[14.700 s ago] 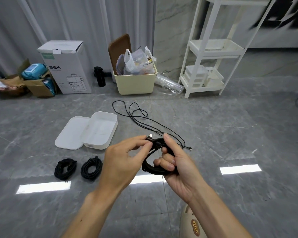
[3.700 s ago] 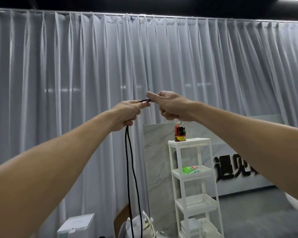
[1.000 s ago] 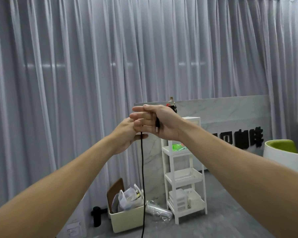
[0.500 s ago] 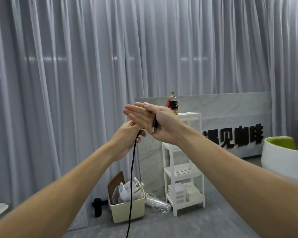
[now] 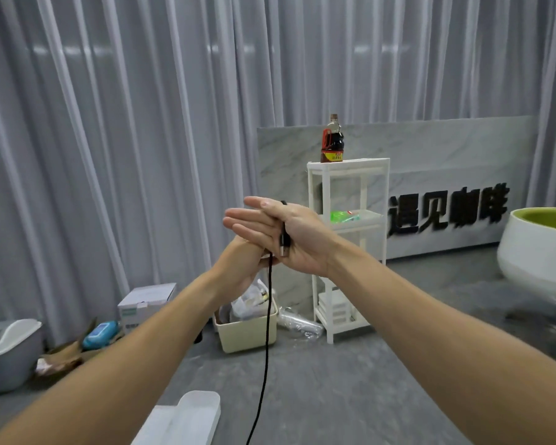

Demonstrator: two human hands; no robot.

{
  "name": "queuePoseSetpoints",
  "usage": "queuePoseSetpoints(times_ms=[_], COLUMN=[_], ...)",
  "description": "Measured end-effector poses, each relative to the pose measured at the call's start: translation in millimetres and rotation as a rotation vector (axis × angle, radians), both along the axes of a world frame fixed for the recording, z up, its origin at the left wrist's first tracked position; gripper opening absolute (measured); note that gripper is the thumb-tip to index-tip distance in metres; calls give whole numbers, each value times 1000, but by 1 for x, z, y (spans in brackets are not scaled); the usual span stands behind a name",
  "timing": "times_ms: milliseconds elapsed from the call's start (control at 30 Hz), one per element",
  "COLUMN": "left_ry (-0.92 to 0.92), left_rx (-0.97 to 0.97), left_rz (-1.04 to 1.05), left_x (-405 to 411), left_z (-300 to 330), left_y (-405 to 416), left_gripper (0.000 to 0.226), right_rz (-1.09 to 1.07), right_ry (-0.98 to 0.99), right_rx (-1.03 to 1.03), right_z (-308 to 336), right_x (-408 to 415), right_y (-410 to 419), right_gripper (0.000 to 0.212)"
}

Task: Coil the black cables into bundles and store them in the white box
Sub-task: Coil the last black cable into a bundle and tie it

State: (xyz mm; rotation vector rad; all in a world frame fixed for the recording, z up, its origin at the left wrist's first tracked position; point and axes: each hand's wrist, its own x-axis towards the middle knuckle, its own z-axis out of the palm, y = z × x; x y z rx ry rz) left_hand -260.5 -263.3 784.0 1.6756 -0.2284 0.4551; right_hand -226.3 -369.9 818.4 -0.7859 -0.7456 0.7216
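My right hand (image 5: 280, 232) is raised at chest height, palm towards me, fingers straight and pointing left. The black cable (image 5: 265, 345) comes over the web of the thumb, and its USB plug (image 5: 285, 244) lies down across the palm. Just below and behind it my left hand (image 5: 243, 268) grips the cable; its fingers are mostly hidden. From there the cable hangs straight down out of the bottom of the view. The open white box (image 5: 203, 409) with its lid lies on the floor at the bottom edge.
A cream bin (image 5: 249, 332) with bags, a white shelf rack (image 5: 318, 245) bearing a dark bottle (image 5: 332, 142), a cardboard box (image 5: 146, 300), a grey bin (image 5: 7, 351) and a white-green chair (image 5: 536, 252) stand along the curtain and marble wall.
My right hand has uncurled from a fist to straight fingers with the plug across its palm. The view has tilted down, and the white box has come into sight.
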Motion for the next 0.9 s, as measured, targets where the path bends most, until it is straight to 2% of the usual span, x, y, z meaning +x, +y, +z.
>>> queuePoseSetpoints(times_ms=[200,367,433,667,767,833,900], left_ry=[107,129,149,273,300,347,357], left_rx=[-138,-533,-617,-732,-720,-797,-845], left_rz=[-11,-38,-55,-101,12,-86,-139], left_x=[20,30,31,32,26,16,9], left_z=[-66,-124,-146,-229,-264,-279,-296], left_y=[16,23,23,15,20,20,20], left_gripper=[32,41,44,46,60,80,86], right_rz=[65,55,47,22,4,-20,-36], right_ry=[95,192,235,304,356,394,448], right_rx=[-10,-51,-66,-120,-117,-109,-92], right_z=[-62,-109,-128,-205,-241,-265,-287], right_x=[17,23,24,27,31,34,36], right_y=[14,19,19,18,17,15,13], right_gripper=[31,35,35,36,37,38,39])
